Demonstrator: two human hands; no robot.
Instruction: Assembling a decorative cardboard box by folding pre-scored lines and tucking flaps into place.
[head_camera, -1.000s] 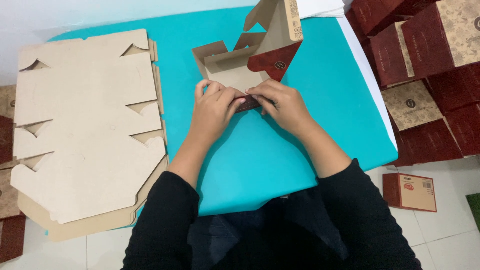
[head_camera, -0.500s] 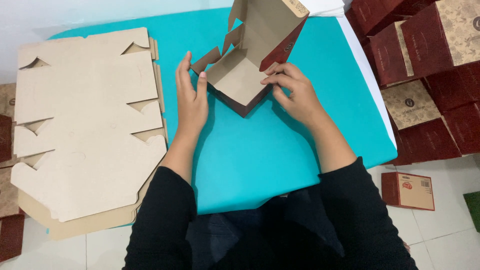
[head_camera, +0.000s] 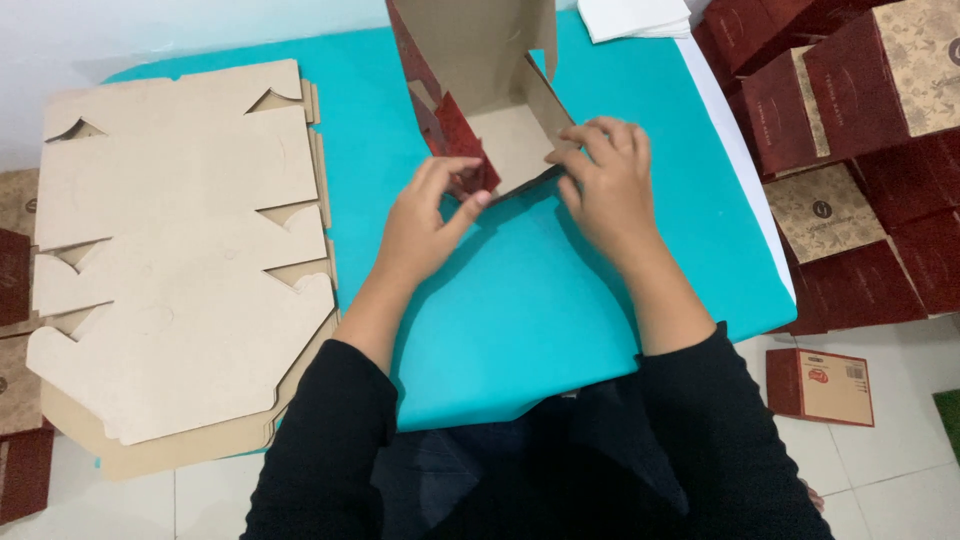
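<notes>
A half-folded cardboard box (head_camera: 480, 90), brown inside and dark red outside, stands on the turquoise table (head_camera: 520, 300) with its lid flap raised. My left hand (head_camera: 430, 215) pinches the box's near-left red corner flap between thumb and fingers. My right hand (head_camera: 605, 185) presses on the box's near-right edge with bent fingers. Both sleeves are black.
A stack of flat die-cut cardboard blanks (head_camera: 170, 250) covers the table's left side. Finished red and brown boxes (head_camera: 850, 120) are piled to the right, and one small box (head_camera: 820, 385) lies on the tiled floor. White paper (head_camera: 635, 15) sits at the far edge.
The box has been turned and stood more upright, its lid flap now raised. My left hand went from flat beside the box to pinching its near-left corner; my right hand stayed on the right edge.
</notes>
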